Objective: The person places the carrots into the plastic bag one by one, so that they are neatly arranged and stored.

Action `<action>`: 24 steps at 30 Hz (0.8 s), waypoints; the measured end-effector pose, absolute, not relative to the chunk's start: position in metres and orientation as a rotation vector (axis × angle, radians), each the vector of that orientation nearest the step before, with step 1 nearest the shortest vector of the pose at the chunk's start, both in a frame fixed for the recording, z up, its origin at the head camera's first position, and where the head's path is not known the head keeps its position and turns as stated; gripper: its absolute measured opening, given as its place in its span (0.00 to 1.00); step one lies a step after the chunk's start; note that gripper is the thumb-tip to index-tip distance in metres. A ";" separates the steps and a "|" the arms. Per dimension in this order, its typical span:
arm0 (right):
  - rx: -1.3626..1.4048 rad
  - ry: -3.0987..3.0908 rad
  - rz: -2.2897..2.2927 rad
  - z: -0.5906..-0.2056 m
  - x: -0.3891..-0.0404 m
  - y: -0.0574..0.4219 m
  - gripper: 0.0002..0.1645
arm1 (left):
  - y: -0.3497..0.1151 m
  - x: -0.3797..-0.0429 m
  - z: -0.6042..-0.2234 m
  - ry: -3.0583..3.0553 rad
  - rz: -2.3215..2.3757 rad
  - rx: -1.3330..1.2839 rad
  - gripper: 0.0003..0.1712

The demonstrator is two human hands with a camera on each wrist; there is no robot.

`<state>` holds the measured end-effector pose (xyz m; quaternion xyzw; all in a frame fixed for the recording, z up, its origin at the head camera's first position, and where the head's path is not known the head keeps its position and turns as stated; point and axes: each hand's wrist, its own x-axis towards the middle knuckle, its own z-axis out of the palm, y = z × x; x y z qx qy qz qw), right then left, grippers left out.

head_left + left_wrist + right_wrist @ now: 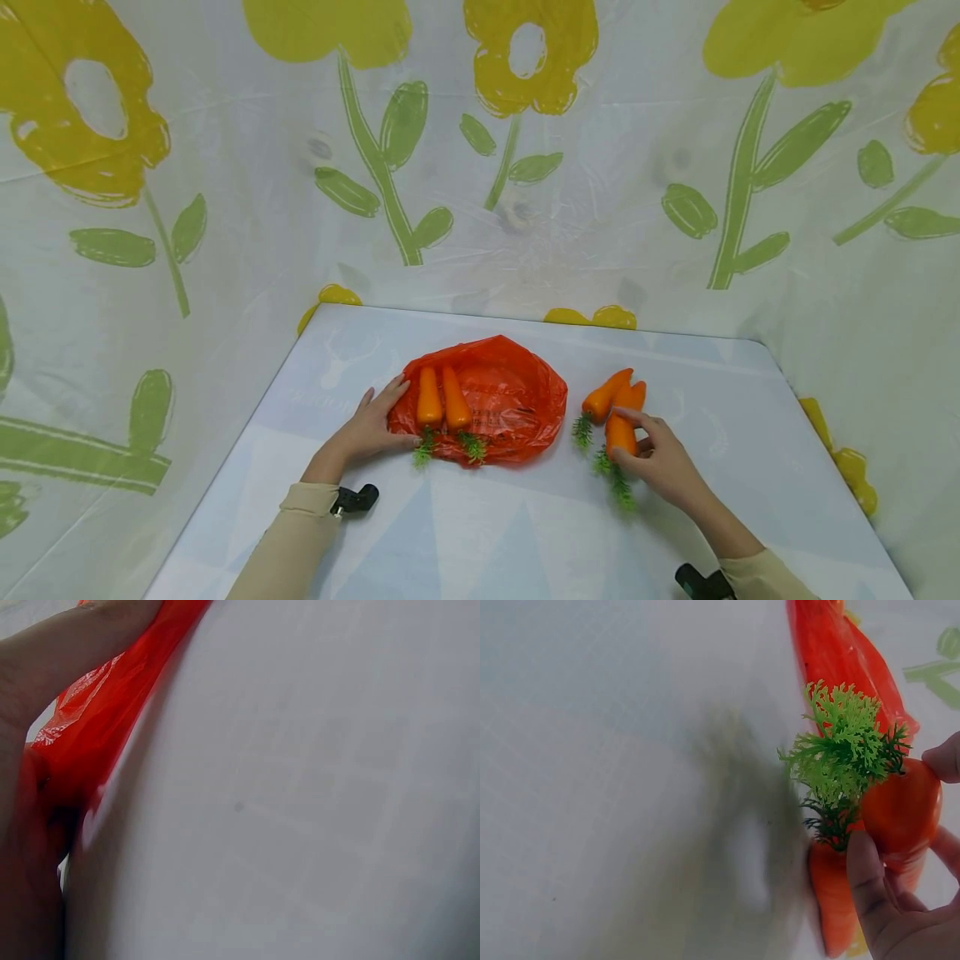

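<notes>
Two toy carrots point(455, 400) with green tops lie side by side on the left part of a crumpled red plastic bag point(517, 400). My left hand point(375, 425) rests against the bag's left edge, thumb and fingers spread wide apart. Red plastic point(112, 720) shows between them in the left wrist view. Right of the bag, my right hand point(660, 458) pinches a carrot point(904, 806) near its leafy end. Another carrot point(606, 396) lies just left of the held one. An orange tip point(633, 392) shows beyond my fingers; which carrot it belongs to is hard to tell.
All of this is on a pale, patterned tabletop point(480, 533). Behind and beside it hangs a white cloth point(600, 225) printed with yellow flowers. A dark wrist device point(356, 498) sits on the left sleeve, and another point(705, 582) on the right.
</notes>
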<state>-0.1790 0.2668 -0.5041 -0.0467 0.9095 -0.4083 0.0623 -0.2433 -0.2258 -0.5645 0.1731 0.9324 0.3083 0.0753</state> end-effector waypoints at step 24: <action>-0.231 2.727 -1.293 -0.505 -0.186 0.242 0.36 | -0.225 -0.241 -0.561 2.790 0.930 0.504 0.63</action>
